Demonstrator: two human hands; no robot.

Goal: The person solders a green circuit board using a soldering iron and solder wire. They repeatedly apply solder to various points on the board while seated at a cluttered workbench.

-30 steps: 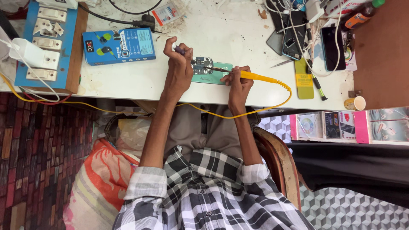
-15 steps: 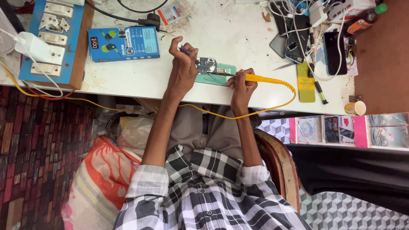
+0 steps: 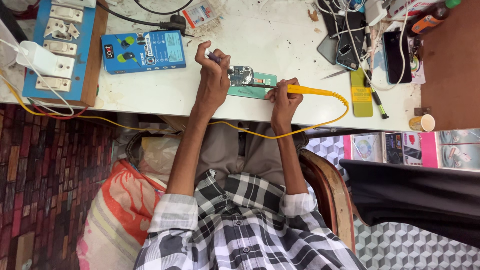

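Note:
An opened phone [image 3: 252, 81] with a green back and a bare circuit board lies on the white workbench [image 3: 150, 92] near its front edge. My right hand [image 3: 282, 97] grips a yellow soldering iron [image 3: 312, 91], its tip resting on the phone. My left hand [image 3: 214, 75] rests beside the phone's left end and pinches a small purple tool [image 3: 214, 57] between finger and thumb. The iron's yellow cable [image 3: 300, 131] loops down over the bench edge and runs left.
A blue earphone box [image 3: 145, 51] lies left of my hands, and a blue switch board [image 3: 60, 47] with a white charger stands at the far left. Several phones, cables and a screwdriver [image 3: 376, 100] crowd the right end. A wooden chair arm [image 3: 327, 190] sits below.
The view has drifted slightly. My left hand has lifted its fingers a little by the phone. The right hand keeps the iron on the board.

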